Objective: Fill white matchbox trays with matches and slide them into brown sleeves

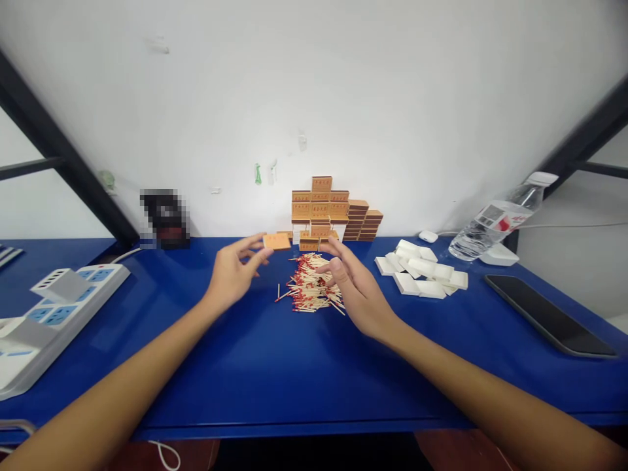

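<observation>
My left hand (235, 271) pinches an orange matchbox sleeve (277, 241) at its fingertips, held just above the blue table (275, 366). My right hand (350, 284) hovers over a pile of red-tipped matches (310, 284), fingers spread and holding nothing. Behind the pile, orange matchboxes (321, 209) are stacked against the white wall. A second, stepped stack of matchboxes (364, 222) stands to their right.
Several white inner trays (424, 271) lie right of the matches. A tilted plastic water bottle (500, 219) and a dark phone (549, 315) are at the far right. A white power strip (44, 314) lies at the left. A small white object (428, 236) sits near the wall.
</observation>
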`<state>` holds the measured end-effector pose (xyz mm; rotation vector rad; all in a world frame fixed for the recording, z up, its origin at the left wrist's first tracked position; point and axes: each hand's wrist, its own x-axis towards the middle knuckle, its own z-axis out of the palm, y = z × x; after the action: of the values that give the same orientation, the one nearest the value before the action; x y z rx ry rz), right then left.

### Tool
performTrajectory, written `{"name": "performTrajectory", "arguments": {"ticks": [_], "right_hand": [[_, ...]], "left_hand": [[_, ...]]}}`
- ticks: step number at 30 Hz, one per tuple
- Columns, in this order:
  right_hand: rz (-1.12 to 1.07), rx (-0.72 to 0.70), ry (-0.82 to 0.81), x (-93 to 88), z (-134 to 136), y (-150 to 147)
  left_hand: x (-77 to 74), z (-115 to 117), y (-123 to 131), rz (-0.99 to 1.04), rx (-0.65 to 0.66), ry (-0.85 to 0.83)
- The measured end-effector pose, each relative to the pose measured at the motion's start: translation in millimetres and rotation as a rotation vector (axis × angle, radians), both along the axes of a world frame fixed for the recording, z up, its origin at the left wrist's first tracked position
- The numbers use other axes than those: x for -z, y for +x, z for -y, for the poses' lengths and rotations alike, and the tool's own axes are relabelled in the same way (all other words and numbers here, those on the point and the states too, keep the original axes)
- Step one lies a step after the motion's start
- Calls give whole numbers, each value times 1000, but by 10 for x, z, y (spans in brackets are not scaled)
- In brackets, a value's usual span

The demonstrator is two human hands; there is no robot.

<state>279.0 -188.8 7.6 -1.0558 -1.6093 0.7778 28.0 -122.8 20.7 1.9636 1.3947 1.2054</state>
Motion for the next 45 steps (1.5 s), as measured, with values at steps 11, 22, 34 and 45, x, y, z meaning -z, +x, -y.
{"name": "performTrajectory", "arguments": {"ticks": [11, 22, 34, 45], "right_hand": [[219, 166, 267, -170, -98, 225], [320, 179, 349, -202, -77, 245], [480, 345, 469, -207, -308, 483], [737, 515, 391, -136, -615, 886]], "left_hand": [[194, -854, -292, -343, -239, -6], [184, -1068, -102, -437, -312, 4], [13, -664, -249, -330, -177, 196], [114, -194, -131, -121, 87, 176]]}}
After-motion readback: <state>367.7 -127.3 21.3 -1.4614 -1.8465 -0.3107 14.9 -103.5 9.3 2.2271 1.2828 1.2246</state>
